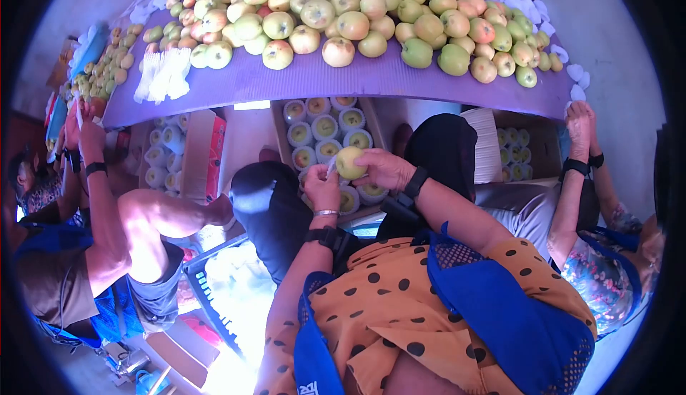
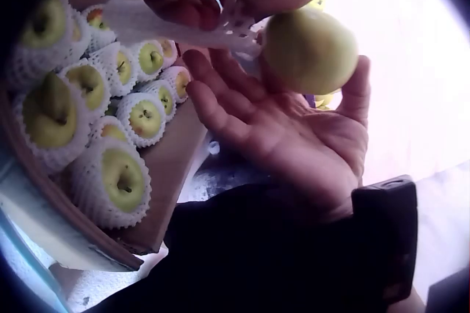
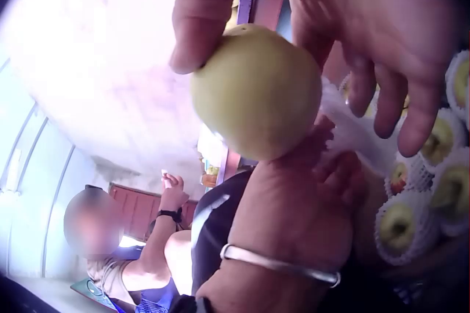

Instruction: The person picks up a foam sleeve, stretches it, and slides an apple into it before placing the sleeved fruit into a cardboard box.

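Note:
My right hand (image 1: pixel 389 170) grips a yellow-green apple (image 1: pixel 349 163) between thumb and fingers, just above a carton of packed apples. My left hand (image 1: pixel 323 189), with a silver bracelet at the wrist, pinches a white foam net sleeve (image 2: pixel 176 30) right beside the apple. In the left wrist view the sleeve stretches sideways, one end close against the fruit. The right wrist view has the thumb on one side of the bare apple and the other fingers spread toward the carton.
Below my hands, the cardboard carton (image 2: pixel 172 192) holds rows of apples in foam nets. A purple table (image 1: pixel 236 84) ahead carries a large heap of loose apples and white foam nets (image 1: pixel 163 75). People sit at both sides, with more cartons (image 1: pixel 196 148) near them.

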The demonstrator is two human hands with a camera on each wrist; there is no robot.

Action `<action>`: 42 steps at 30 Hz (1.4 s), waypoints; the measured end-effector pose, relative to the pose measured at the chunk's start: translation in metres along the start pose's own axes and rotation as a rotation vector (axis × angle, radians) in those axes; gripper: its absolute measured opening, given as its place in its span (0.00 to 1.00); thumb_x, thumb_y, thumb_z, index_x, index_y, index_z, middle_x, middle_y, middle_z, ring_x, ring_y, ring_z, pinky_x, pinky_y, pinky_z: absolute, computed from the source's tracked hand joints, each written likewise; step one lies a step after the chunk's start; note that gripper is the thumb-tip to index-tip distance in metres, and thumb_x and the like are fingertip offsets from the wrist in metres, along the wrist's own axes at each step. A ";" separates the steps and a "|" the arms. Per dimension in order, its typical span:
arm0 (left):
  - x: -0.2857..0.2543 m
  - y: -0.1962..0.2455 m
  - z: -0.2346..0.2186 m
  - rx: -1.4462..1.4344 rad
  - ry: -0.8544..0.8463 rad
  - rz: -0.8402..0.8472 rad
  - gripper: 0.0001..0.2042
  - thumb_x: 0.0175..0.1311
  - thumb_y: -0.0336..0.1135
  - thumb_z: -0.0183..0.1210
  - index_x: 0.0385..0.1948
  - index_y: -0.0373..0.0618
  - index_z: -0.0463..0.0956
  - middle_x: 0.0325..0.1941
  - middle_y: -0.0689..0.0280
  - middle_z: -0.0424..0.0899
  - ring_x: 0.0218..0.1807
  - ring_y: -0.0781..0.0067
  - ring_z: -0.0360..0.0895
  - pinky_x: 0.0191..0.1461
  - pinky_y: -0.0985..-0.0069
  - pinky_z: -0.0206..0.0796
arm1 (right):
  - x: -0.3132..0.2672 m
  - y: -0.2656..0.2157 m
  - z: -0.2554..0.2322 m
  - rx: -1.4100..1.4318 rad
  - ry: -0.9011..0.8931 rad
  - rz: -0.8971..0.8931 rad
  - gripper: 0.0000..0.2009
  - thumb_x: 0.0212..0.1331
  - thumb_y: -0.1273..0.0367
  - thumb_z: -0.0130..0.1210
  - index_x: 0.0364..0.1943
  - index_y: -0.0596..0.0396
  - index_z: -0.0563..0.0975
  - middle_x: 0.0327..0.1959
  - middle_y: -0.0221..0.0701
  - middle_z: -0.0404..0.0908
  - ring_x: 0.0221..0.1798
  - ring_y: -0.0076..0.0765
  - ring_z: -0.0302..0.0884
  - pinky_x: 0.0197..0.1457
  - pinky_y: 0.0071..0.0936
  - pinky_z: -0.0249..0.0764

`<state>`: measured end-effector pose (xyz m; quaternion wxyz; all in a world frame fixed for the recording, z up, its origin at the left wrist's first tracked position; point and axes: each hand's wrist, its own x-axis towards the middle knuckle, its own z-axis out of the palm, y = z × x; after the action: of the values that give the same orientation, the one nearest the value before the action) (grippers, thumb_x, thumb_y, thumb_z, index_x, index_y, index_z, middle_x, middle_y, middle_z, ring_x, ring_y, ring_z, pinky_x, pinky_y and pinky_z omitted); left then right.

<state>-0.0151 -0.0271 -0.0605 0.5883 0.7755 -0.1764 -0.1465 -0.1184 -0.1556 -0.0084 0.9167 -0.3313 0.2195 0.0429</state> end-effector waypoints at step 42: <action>-0.004 0.037 -0.012 -0.725 -0.305 -0.477 0.18 0.51 0.24 0.53 0.44 0.40 0.59 0.44 0.59 0.69 0.42 0.67 0.73 0.37 0.71 0.74 | 0.006 0.005 0.004 -0.452 0.437 -0.324 0.07 0.48 0.74 0.51 0.32 0.58 0.71 0.25 0.26 0.71 0.26 0.18 0.68 0.26 0.16 0.66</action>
<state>-0.0173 -0.0239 -0.0214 0.7387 0.5081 -0.0151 -0.4426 -0.1125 -0.1494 -0.0116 0.7465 -0.5577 0.3398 -0.1275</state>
